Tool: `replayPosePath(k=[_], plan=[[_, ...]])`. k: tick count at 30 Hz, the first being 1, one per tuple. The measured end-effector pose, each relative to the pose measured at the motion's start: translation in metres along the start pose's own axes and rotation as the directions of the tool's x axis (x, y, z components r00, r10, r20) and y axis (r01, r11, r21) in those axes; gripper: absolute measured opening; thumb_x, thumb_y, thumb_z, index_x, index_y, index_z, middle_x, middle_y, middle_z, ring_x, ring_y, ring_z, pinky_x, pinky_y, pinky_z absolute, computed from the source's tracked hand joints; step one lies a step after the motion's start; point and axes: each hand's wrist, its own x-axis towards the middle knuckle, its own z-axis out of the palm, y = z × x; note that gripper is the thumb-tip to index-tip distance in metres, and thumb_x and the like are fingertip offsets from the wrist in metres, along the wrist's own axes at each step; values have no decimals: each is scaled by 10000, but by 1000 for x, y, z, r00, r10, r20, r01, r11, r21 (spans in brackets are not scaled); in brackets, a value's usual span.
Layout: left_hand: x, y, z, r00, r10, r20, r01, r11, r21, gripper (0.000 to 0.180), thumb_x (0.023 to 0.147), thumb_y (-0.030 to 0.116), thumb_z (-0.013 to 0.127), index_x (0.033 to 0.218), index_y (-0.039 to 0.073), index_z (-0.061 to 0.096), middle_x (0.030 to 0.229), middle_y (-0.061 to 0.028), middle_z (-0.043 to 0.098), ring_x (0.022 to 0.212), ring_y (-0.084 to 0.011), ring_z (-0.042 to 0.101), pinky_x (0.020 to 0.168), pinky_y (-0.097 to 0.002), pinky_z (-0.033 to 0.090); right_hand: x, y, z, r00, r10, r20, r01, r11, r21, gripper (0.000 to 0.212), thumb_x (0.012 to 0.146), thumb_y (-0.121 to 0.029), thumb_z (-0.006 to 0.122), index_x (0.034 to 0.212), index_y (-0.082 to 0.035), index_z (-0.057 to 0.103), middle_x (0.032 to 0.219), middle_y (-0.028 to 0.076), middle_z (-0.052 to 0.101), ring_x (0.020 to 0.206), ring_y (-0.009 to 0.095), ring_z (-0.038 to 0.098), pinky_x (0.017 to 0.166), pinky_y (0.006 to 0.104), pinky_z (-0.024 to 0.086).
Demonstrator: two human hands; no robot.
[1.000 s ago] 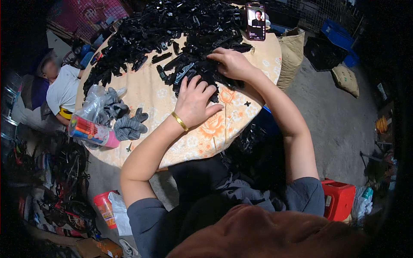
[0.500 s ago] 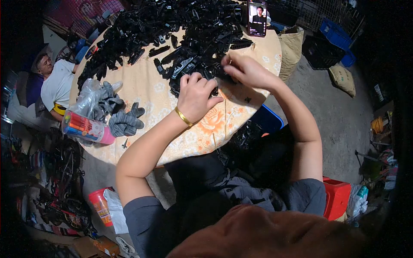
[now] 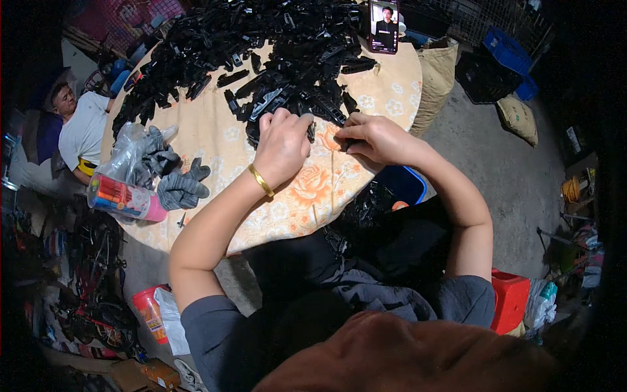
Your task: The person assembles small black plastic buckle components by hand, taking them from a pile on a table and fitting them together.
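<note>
White is what I pick up first, the shirt of another person (image 3: pixel 81 134) at the far left, beside the cloth-covered bench (image 3: pixel 208 121). Moving right, I find a clear tub of coloured pens (image 3: pixel 127 196) lying on its side, a crumpled plastic bag (image 3: pixel 132 157) and a grey glove (image 3: pixel 183 189). The black plastic parts (image 3: pixel 294 65) are heaped across the far side of the bench, their near edge reaching the left hand (image 3: pixel 281 142). Its fingers are curled against that edge; from here I cannot tell whether they grip anything. A pale grey part (image 3: pixel 268 101) lies just beyond those fingers, its long axis slanting away and to the right; the left hand is the nearer one. The right hand (image 3: pixel 379 139) is set right of the heap's near end, fingers drawn narrow over a dark patch, and I cannot tell whether they hold a piece. The heap lies ahead and left of them. Farther right, a phone (image 3: pixel 384 27) stands upright near a tan sack (image 3: pixel 436 85).
</note>
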Motion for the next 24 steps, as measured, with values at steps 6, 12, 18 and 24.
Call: replayPosePath(k=[6,12,18,24], plan=[[-1,2,-11,1000,-14,9,14,996,-90,228,714,4,630,934,64,642,970,-103,578,977,-280,499,864,-405,368,14,1,-7,992,121,-43,-121,993,2,305,736,-180,701,998,-33,651,863,169,649,800,327,625,703,389,491],[-8,6,-18,987,151,47,-139,972,-190,183,717,54,680,892,55,623,1094,-132,572,1102,-306,482,954,-426,348,23,2,-12,977,202,72,-205,978,37,266,739,-208,693,947,-44,666,851,164,656,793,330,630,701,398,492],[-10,18,-7,975,220,11,-209,941,-267,237,704,115,699,908,53,596,1004,-104,585,959,-296,535,872,-390,402,12,-7,-3,977,35,-209,-103,941,-321,259,710,-152,696,924,-9,665,850,121,561,792,304,575,686,379,473],[-13,25,-4,956,291,-37,-291,924,-248,298,711,146,698,965,45,577,967,-112,574,918,-292,540,826,-384,425,11,-20,-22,980,102,-170,-112,993,-48,250,755,-161,694,921,22,655,802,136,584,708,283,590,625,345,467]])
